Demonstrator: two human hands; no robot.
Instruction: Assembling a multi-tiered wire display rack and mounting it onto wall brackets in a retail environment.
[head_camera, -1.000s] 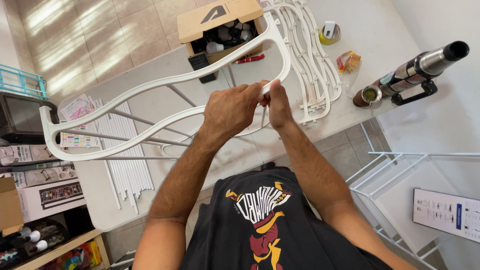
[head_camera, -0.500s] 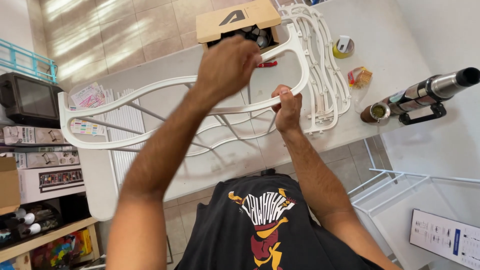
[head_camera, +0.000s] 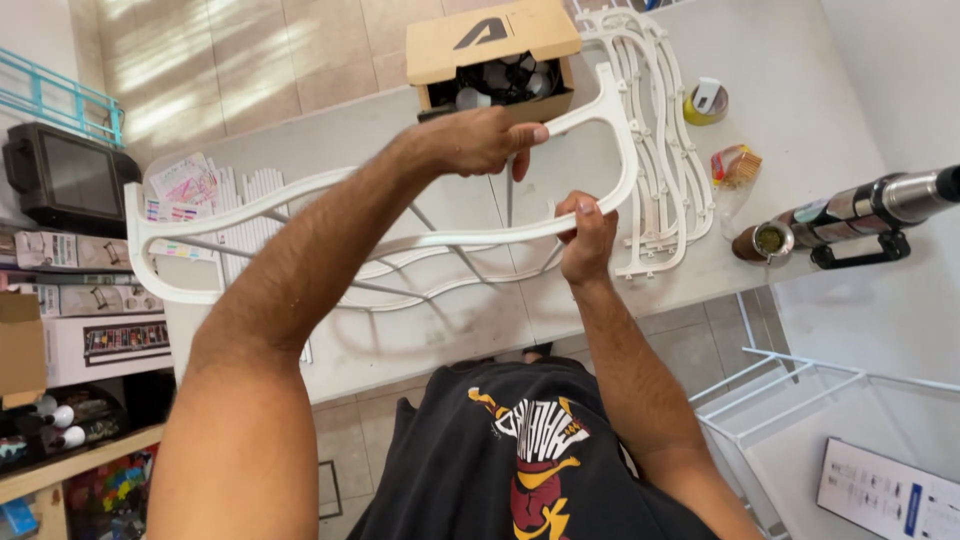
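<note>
The left hand (head_camera: 478, 140) covers the stretch of white curved frame (head_camera: 420, 240) it grips, and the forearm hides the table (head_camera: 800, 110) beneath. Inside the open cardboard box (head_camera: 492, 40) sit dark parts, perhaps wheels, too shadowed to tell. The metal cylinder (head_camera: 870, 205) is cut off by the right edge.

The curved white frame (head_camera: 400, 245) looks like smooth, matt plastic (so do the stacked frames (head_camera: 665, 150)). The box (head_camera: 490, 40) is plain brown cardboard, the table (head_camera: 800, 90) smooth and pale, the flask (head_camera: 860, 205) glossy metal.
</note>
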